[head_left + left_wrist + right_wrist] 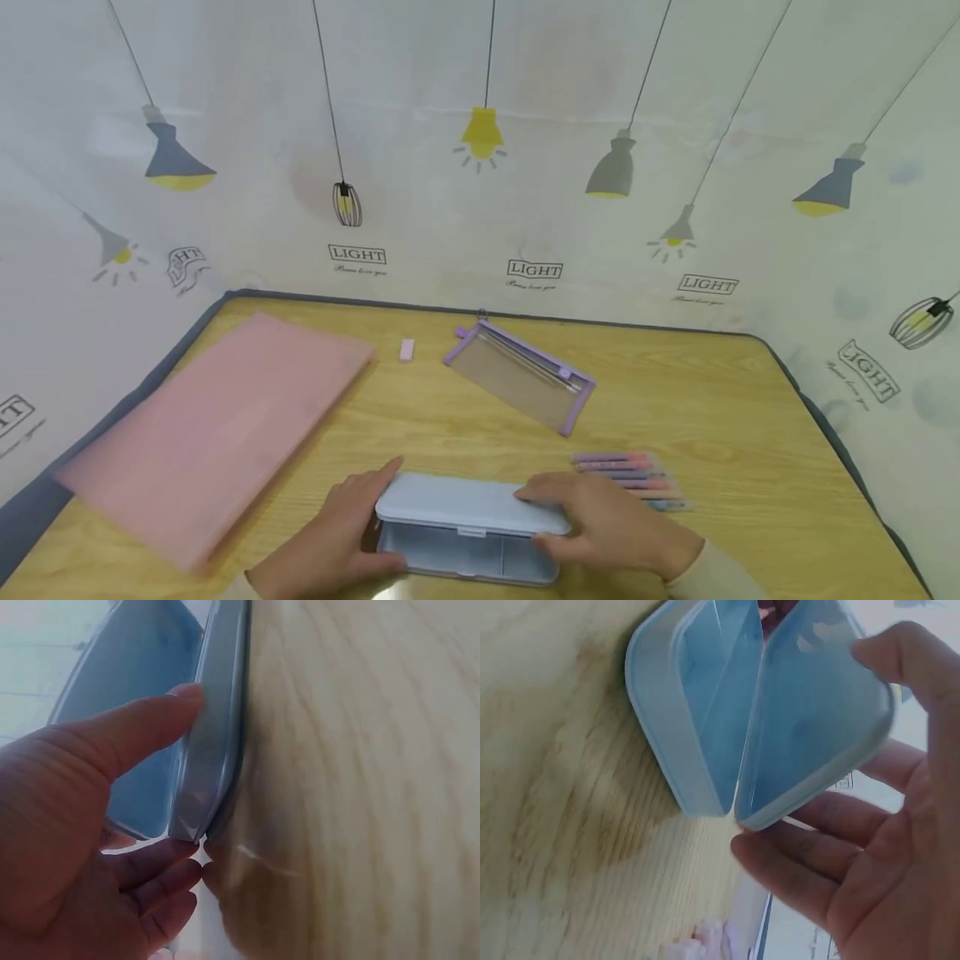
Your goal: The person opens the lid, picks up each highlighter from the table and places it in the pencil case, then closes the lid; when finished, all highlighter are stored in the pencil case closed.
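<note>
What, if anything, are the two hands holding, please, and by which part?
A light-blue pencil case: the left hand holds the base at its left end, while the right hand holds the raised lid at its right end.

Behind the case (pixel 461 502) lies a pouch (pixel 517 383); left, what may be a folder (pixel 225 433); right, pens (pixel 626 474).
</note>
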Action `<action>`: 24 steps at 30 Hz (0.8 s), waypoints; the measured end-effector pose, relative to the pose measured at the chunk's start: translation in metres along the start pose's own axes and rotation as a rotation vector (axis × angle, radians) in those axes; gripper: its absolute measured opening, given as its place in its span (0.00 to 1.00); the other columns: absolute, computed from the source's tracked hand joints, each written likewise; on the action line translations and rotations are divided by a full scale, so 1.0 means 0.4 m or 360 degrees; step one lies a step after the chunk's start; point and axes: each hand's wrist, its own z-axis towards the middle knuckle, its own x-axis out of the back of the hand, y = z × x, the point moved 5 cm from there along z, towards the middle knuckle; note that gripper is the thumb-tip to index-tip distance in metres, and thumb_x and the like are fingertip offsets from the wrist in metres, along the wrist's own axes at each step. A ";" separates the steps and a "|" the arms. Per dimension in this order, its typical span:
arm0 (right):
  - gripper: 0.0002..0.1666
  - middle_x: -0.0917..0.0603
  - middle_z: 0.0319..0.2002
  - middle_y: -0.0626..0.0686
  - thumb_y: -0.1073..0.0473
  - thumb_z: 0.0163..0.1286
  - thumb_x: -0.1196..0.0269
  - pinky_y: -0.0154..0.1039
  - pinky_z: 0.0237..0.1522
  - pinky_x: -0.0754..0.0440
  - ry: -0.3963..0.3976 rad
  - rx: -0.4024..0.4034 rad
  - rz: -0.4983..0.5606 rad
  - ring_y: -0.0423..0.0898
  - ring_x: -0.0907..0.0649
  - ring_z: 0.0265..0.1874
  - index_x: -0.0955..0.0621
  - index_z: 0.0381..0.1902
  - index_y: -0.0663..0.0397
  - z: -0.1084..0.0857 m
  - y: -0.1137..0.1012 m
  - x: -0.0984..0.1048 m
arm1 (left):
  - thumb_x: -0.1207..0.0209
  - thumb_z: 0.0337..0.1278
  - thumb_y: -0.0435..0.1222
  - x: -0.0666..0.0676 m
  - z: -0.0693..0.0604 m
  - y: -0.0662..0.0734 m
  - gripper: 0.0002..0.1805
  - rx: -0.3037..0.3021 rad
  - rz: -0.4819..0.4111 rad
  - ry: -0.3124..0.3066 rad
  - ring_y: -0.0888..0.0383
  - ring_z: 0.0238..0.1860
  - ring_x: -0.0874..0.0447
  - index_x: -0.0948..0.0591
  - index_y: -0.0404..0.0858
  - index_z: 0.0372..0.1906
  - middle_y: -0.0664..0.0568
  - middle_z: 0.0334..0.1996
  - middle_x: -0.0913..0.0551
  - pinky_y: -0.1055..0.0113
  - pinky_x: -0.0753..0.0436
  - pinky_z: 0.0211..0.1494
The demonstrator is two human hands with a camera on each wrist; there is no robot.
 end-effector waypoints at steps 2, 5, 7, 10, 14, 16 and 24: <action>0.21 0.15 0.53 0.45 0.44 0.72 0.42 0.42 0.53 0.19 0.0083 -0.0049 0.0171 0.41 0.17 0.52 0.18 0.55 0.48 -0.002 0.015 0.009 | 0.31 0.40 0.63 -0.003 0.002 -0.001 0.63 0.0012 -0.0007 0.0006 0.48 0.58 0.29 0.45 0.33 0.75 0.46 0.60 0.25 0.41 0.32 0.58; 0.13 0.13 0.43 0.44 0.49 0.73 0.41 0.38 0.46 0.17 0.0260 -0.0163 0.0415 0.36 0.16 0.42 0.17 0.47 0.47 0.002 0.043 0.026 | 0.29 0.38 0.63 -0.008 0.001 -0.002 0.66 0.0027 -0.0034 0.0047 0.49 0.56 0.28 0.48 0.31 0.75 0.47 0.58 0.24 0.41 0.31 0.58; 0.09 0.14 0.38 0.47 0.53 0.74 0.41 0.37 0.41 0.16 0.0397 -0.0240 0.0549 0.36 0.16 0.37 0.18 0.44 0.49 0.010 0.063 0.038 | 0.28 0.36 0.62 -0.009 -0.001 -0.001 0.67 0.0023 -0.0050 0.0100 0.51 0.55 0.27 0.49 0.30 0.75 0.50 0.57 0.23 0.41 0.31 0.58; 0.09 0.15 0.37 0.54 0.57 0.74 0.43 0.38 0.35 0.15 0.0571 -0.0380 0.0736 0.38 0.15 0.31 0.20 0.44 0.55 0.026 0.095 0.050 | 0.27 0.35 0.60 -0.010 -0.001 0.003 0.68 0.0015 -0.0061 0.0156 0.54 0.54 0.27 0.49 0.30 0.75 0.54 0.56 0.22 0.43 0.31 0.57; 0.12 0.18 0.40 0.60 0.55 0.75 0.43 0.43 0.35 0.14 0.0667 -0.0583 0.0941 0.45 0.14 0.33 0.23 0.47 0.58 0.045 0.132 0.051 | 0.25 0.33 0.57 -0.012 0.002 0.009 0.68 0.0036 -0.0056 0.0159 0.54 0.52 0.27 0.49 0.31 0.76 0.54 0.56 0.23 0.42 0.31 0.56; 0.13 0.19 0.41 0.61 0.53 0.75 0.43 0.44 0.34 0.14 0.0673 -0.0651 0.0995 0.46 0.15 0.34 0.23 0.47 0.58 0.051 0.143 0.048 | 0.25 0.32 0.57 -0.014 0.003 0.009 0.68 0.0054 -0.0045 0.0152 0.55 0.51 0.27 0.49 0.31 0.76 0.54 0.55 0.23 0.42 0.31 0.57; 0.14 0.19 0.45 0.61 0.52 0.74 0.42 0.44 0.36 0.14 0.0653 -0.0686 0.1019 0.49 0.15 0.38 0.22 0.49 0.56 0.057 0.158 0.042 | 0.26 0.33 0.59 -0.012 0.002 0.011 0.68 0.0048 0.0051 0.0142 0.61 0.46 0.30 0.49 0.33 0.77 0.60 0.53 0.25 0.52 0.31 0.52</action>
